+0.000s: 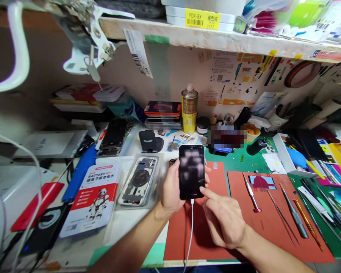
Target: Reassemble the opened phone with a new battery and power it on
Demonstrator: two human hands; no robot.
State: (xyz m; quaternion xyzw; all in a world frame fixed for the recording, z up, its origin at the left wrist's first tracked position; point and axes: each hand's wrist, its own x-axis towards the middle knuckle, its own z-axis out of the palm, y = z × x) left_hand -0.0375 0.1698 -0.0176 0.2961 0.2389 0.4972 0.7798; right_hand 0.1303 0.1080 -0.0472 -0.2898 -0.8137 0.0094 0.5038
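My left hand (169, 189) is wrapped round a smartphone (191, 170), held upright above an orange-red work mat (177, 239). The phone's screen is lit but dark, with blurred shapes and a small bar near its bottom. A white charging cable (192, 222) is plugged into its lower edge and runs down past the front of the bench. My right hand (224, 216) holds nothing; its index finger points to the lower right of the screen, the other fingers partly bent. Whether that fingertip touches the glass I cannot tell.
Left of the phone lie an opened phone housing (139, 180) and a battery box (92, 199). Tweezers (294, 210) and a screwdriver (251, 193) rest on the mat at right. A spray can (189, 108) stands behind, under a low shelf (147, 32).
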